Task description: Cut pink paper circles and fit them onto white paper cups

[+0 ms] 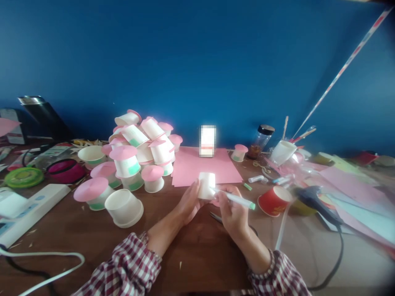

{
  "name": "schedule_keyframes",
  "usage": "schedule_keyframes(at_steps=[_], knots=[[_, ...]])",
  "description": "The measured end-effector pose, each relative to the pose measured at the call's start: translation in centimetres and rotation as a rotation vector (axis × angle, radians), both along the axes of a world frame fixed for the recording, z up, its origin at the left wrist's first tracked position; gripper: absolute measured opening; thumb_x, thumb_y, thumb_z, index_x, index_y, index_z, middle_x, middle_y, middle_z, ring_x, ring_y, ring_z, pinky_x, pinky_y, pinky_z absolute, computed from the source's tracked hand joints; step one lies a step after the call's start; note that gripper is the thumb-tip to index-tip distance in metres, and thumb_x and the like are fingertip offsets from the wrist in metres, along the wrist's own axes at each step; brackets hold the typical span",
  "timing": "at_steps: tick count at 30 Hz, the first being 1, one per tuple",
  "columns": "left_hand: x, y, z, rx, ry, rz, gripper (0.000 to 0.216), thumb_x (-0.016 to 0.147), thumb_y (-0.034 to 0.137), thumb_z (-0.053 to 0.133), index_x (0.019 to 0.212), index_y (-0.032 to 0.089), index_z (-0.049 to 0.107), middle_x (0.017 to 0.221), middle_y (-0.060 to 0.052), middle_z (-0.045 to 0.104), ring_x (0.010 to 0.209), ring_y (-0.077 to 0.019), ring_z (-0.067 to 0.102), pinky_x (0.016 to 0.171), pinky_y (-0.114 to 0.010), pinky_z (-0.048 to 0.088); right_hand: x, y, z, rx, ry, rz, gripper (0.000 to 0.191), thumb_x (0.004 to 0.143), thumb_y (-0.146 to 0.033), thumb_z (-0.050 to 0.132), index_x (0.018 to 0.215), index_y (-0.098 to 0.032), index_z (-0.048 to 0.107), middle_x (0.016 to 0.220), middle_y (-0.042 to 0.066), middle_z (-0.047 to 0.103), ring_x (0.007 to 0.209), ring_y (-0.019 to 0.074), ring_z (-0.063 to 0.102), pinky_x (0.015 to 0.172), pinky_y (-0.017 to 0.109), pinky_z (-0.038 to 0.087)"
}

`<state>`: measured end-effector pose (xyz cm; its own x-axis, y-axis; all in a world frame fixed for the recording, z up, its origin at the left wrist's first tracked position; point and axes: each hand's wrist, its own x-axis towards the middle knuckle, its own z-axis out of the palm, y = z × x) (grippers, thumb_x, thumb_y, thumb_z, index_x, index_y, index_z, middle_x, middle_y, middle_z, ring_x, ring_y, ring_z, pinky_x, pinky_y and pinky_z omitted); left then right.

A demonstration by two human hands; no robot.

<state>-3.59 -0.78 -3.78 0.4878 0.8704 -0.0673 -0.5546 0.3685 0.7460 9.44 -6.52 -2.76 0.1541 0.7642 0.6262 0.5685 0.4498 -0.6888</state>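
Observation:
My left hand point(189, 202) holds a small white paper cup point(206, 185) upside down above the brown table point(197, 250), fingers wrapped around its side. My right hand point(232, 211) grips a white marker with a green end point(235, 198), and the marker's tip touches the cup's side. A pink paper disc shows just below the cup, partly hidden by my fingers. Both sleeves are red-and-white plaid.
A heap of white cups with pink tops point(140, 150) lies at left, one plain white cup point(124, 207) in front. A pink paper sheet point(205, 166) lies behind my hands. A red cup point(274, 200), a glue gun point(311, 199), scissors point(216, 217) and a power strip point(29, 211) surround them.

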Motion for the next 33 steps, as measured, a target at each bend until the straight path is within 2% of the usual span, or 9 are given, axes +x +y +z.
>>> schedule_keyframes(at_steps=[8,14,24,30,33], knots=[[0.04,-0.03,0.25,-0.017,0.004,0.033,0.040,0.088,0.047,0.045,0.105,0.012,0.056,0.095,-0.012,0.065,0.093,-0.0227,0.061,0.080,-0.036,0.049,-0.14,-0.02,0.19,0.000,0.008,0.018,0.008,0.087,-0.019,0.051,0.094,-0.018,0.054,0.073,0.002,0.064,0.060,0.0148,0.066,0.055,0.024,0.053],[0.02,-0.15,0.25,-0.003,-0.018,0.024,0.041,0.086,0.049,0.047,0.104,0.013,0.057,0.095,-0.011,0.066,0.096,-0.0226,0.060,0.083,-0.036,0.048,-0.18,0.00,0.37,0.005,-0.047,-0.026,0.006,0.088,-0.021,0.051,0.091,-0.018,0.055,0.072,0.002,0.064,0.059,0.0152,0.065,0.055,0.025,0.052],[-0.04,-0.25,0.09,0.030,-0.028,0.032,0.043,0.082,0.052,0.051,0.102,0.014,0.059,0.093,-0.009,0.065,0.091,-0.0217,0.061,0.083,-0.037,0.047,-0.17,0.10,0.44,0.012,-0.109,-0.040,0.006,0.089,-0.022,0.049,0.093,-0.019,0.053,0.072,0.002,0.064,0.058,0.0144,0.064,0.057,0.026,0.053],[-0.02,-0.20,0.13,0.053,-0.039,0.022,0.043,0.084,0.052,0.049,0.102,0.014,0.058,0.094,-0.010,0.065,0.092,-0.0214,0.060,0.083,-0.036,0.047,-0.24,0.10,0.35,0.002,-0.089,-0.029,0.007,0.089,-0.022,0.050,0.093,-0.019,0.054,0.072,0.001,0.064,0.058,0.0145,0.065,0.056,0.025,0.052],[0.07,-0.05,0.16,-0.007,-0.013,0.049,0.044,0.084,0.051,0.049,0.105,0.013,0.057,0.097,-0.011,0.064,0.090,-0.0210,0.060,0.080,-0.035,0.049,-0.23,0.07,0.18,0.005,-0.018,-0.035,0.009,0.089,-0.021,0.050,0.096,-0.018,0.054,0.074,0.002,0.064,0.059,0.0146,0.065,0.053,0.024,0.051]])
